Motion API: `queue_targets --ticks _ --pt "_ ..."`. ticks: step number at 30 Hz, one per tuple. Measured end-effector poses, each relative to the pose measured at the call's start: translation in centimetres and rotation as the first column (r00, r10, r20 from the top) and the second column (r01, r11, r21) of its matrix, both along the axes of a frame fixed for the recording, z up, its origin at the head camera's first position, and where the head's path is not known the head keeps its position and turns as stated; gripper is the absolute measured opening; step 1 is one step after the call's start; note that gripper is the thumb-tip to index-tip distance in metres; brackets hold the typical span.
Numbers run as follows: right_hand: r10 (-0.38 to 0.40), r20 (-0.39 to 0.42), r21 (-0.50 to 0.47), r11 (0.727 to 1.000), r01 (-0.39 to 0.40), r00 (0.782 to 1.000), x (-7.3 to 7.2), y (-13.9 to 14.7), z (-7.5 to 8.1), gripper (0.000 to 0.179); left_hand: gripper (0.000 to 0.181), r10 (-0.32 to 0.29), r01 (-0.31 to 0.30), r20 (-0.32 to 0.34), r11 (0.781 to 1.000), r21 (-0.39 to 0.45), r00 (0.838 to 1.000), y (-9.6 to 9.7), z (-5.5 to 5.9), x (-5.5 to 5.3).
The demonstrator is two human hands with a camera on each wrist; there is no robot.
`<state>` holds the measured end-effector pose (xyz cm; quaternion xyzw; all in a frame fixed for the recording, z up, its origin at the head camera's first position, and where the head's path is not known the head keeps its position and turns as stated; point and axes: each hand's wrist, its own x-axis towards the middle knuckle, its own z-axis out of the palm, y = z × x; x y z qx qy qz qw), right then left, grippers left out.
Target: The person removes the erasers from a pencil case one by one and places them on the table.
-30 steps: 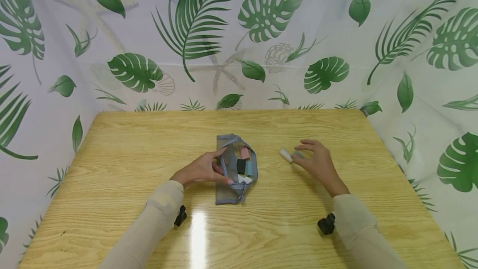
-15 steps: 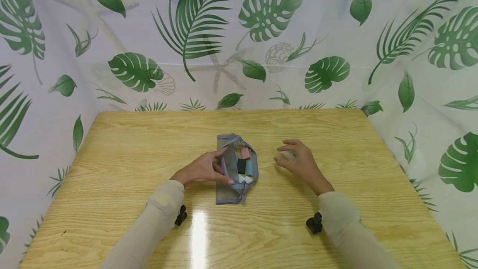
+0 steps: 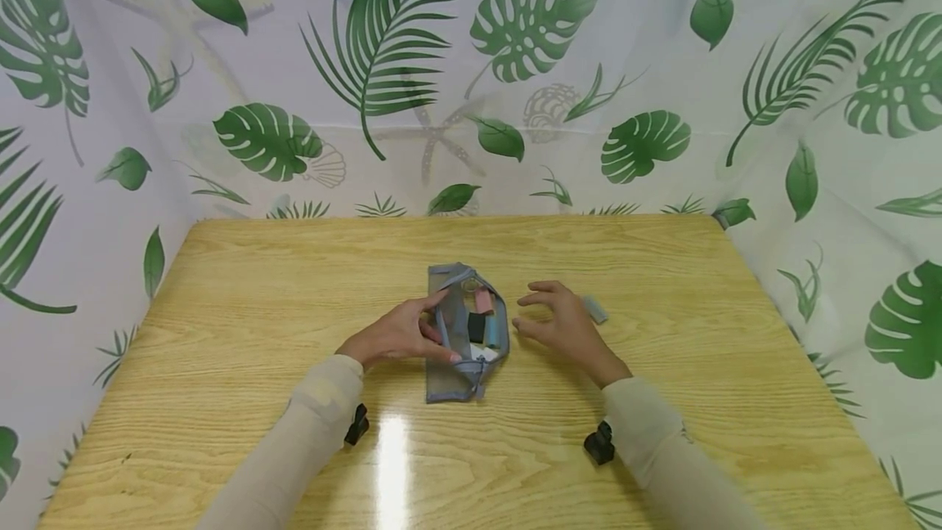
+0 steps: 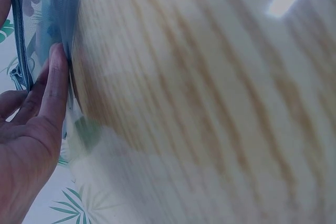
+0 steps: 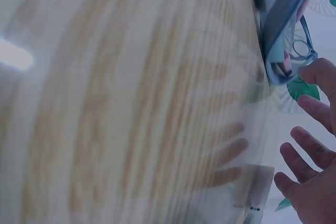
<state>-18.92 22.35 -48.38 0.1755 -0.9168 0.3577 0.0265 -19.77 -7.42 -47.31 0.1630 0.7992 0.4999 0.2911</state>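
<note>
A blue-grey mesh zip pouch (image 3: pixel 449 387) lies on the table with its mouth spread open. Inside it show a small pink piece (image 3: pixel 482 301), a black one (image 3: pixel 476 327), a light blue one (image 3: pixel 492 332) and some white. My left hand (image 3: pixel 401 330) holds the pouch's left side, thumb and fingers at the opening's edge. Just right of the pouch, my right hand (image 3: pixel 562 330) hovers with its fingers spread, and nothing shows between them in the right wrist view. A small whitish piece (image 5: pixel 258 184) lies below that hand; a grey-green piece (image 3: pixel 594 309) lies beyond it.
The wooden table (image 3: pixel 280 285) reaches back to a leaf-printed cloth (image 3: pixel 434 72), which also hangs along both sides. A black wrist device (image 3: pixel 599 442) sits below the right sleeve, another black device (image 3: pixel 357 424) by the left.
My right hand has moved left from the loose pieces toward the pouch. The white piece is now hidden under it in the head view, and the grey-green piece shows. The left hand stays put.
</note>
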Motion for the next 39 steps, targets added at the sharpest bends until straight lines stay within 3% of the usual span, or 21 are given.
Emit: queue_targets --ticks 20,39 --pt "0.079 -0.044 0.006 0.997 -0.079 0.996 0.1 -1.9 -0.8 0.031 0.113 0.002 -0.002 -0.007 1.000 -0.011 1.000 0.1 -0.1 0.0" --pt "0.100 0.017 0.063 0.993 -0.101 0.995 0.3 -2.0 -0.5 0.042 0.112 0.003 -0.003 0.003 1.000 -0.024 1.000 0.1 -0.1 -0.1"
